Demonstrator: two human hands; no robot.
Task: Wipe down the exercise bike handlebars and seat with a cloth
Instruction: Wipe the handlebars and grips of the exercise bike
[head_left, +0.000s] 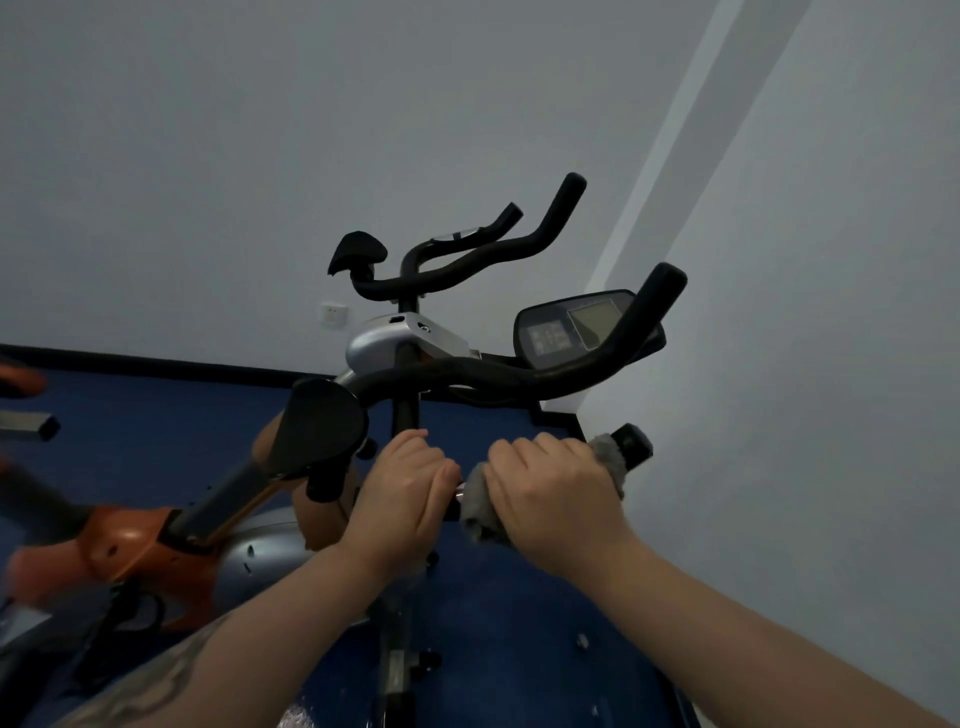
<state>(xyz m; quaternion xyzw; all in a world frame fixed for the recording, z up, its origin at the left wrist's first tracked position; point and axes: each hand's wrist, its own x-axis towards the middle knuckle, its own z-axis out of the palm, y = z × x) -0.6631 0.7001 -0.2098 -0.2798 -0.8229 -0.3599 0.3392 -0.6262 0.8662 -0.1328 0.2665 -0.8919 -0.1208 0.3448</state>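
At nine o'clock in our view we see an orange and grey bike frame (140, 545) blurred over the blue floor (156, 415), and above it, toward ten o'clock, a black seat (322, 426) on its post. Just right of the seat, near the centre, our left hand (410, 493) has its fingers curled over a black handlebar grip (631, 444), thumb side up; we cannot tell how tightly it grips. Touching it on the right, our right hand (550, 493) is wrapped around a grey cloth (480, 504), which is wound about the same grip; cloth ends poke out at both sides of the fist, and the black tip of the grip shows beyond it toward two o'clock. Above the hands, at twelve o'clock, the curved handlebars (493, 379) rise, with a silver hub (384, 343) between them and a dark console (566, 327) at one o'clock. A second set of black bars (467, 260) stands behind, against the pale wall (208, 156).
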